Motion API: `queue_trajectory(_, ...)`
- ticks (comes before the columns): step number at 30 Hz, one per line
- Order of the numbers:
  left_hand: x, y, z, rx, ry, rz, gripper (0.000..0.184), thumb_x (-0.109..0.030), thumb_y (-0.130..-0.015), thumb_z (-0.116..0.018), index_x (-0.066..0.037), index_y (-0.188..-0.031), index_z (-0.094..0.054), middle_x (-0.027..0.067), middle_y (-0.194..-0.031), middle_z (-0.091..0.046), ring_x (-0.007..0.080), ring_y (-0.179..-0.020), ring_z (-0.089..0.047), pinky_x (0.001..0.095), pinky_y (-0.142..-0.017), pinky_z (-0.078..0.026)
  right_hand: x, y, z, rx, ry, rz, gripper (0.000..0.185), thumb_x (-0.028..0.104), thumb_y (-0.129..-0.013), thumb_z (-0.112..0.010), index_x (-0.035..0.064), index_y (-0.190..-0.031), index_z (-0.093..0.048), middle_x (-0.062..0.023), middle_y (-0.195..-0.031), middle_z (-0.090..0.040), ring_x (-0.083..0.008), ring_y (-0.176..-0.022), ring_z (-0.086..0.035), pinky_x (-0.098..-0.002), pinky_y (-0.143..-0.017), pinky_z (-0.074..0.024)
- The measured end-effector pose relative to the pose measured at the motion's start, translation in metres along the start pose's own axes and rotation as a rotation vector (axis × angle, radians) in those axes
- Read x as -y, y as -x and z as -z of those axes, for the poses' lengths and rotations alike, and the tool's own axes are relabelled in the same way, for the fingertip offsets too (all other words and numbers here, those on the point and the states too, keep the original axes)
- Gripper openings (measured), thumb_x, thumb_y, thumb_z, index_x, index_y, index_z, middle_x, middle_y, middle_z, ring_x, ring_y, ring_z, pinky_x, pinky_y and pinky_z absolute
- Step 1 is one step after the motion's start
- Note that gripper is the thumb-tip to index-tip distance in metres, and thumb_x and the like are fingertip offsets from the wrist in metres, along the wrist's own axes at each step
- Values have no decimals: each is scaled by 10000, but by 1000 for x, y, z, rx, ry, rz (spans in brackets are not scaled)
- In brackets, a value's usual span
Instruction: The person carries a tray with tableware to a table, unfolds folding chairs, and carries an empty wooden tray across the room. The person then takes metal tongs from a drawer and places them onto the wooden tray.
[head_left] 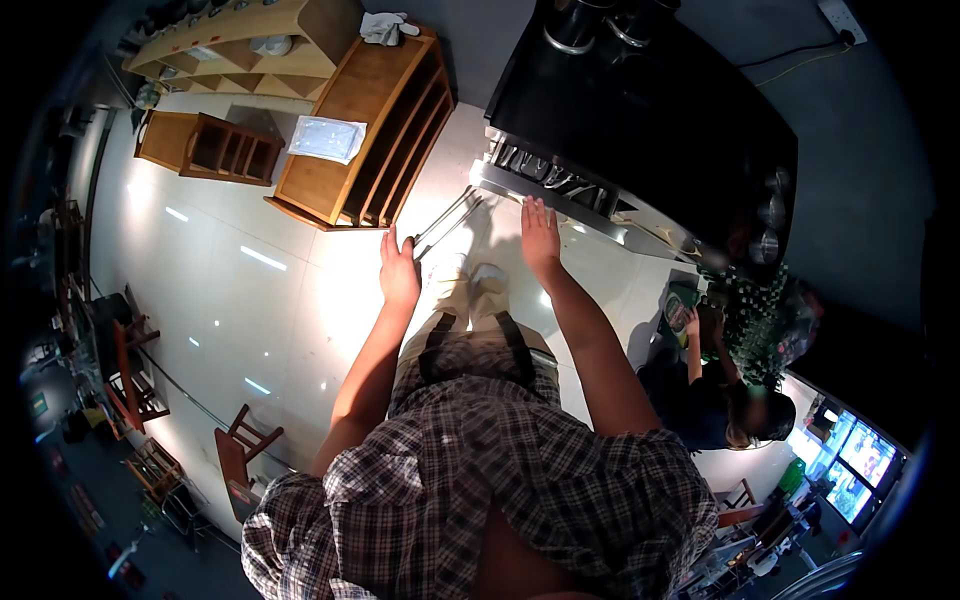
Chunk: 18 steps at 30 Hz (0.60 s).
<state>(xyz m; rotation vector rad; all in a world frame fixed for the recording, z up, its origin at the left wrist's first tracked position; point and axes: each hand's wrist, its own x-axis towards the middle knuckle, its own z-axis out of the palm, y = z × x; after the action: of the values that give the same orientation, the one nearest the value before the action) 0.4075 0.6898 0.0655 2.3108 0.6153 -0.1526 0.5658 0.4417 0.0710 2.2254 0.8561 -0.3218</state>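
Note:
Long, thin, dark metal tongs or rods (447, 222) extend from my left hand (400, 270), whose fingers are closed around their near end. They point toward a pulled-out drawer (590, 217) holding metal utensils (540, 170). My right hand (541, 232) is at the drawer's front edge, fingers stretched out and nothing visible in them; whether it touches the edge is unclear.
Above the drawer is a black counter (640, 110) with dark containers. To the left stands a wooden cabinet (340, 130) bearing a pale blue packet (327, 139). Wooden chairs (235, 460) are at lower left. Another person (700, 400) is at the right beside a plant (762, 325).

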Motion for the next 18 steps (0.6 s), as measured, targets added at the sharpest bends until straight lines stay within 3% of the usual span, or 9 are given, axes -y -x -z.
queue_trajectory(4, -1, -1, 7, 23, 26, 31, 336, 5, -746, -494, -36, -1077, -530, 172, -1361, -298, 335, -1263, -285, 381, -855, -469, -2, -9, -4, -11, 103, 16, 473, 163, -868, -336, 25, -1320, -323, -89, -1445, -200, -239, -1312, -239, -437, -1049, -204)
queue_trajectory(9, 7, 2, 8, 16, 20, 54, 350, 3, -729, -517, -30, -1077, -529, 175, -1356, -303, 336, -1260, -288, 384, -861, -465, 10, -6, -4, 5, -66, -49, 483, 153, -869, -340, 19, -1332, -302, -136, -1439, -197, -267, -1321, -210, -444, -1053, -189)
queue_trajectory(13, 11, 4, 7, 18, 25, 68, 347, 12, -734, -504, -27, -1078, -526, 174, -1355, -305, 338, -1258, -292, 385, -871, -459, 12, -5, -1, -3, -7, -49, 492, 163, -867, -355, 16, -1332, -299, -147, -1436, -199, -296, -1320, -197, -448, -1054, -185)
queue_trajectory(18, 9, 2, 11, 15, 37, 88, 351, 19, -730, -506, -25, -1077, -523, 177, -1355, -303, 340, -1255, -295, 385, -874, -457, -1, -29, 11, 130, 45, -176, 511, 191, -855, -399, 49, -1337, -306, -150, -1450, -137, -333, -1313, -195, -455, -1055, -188)
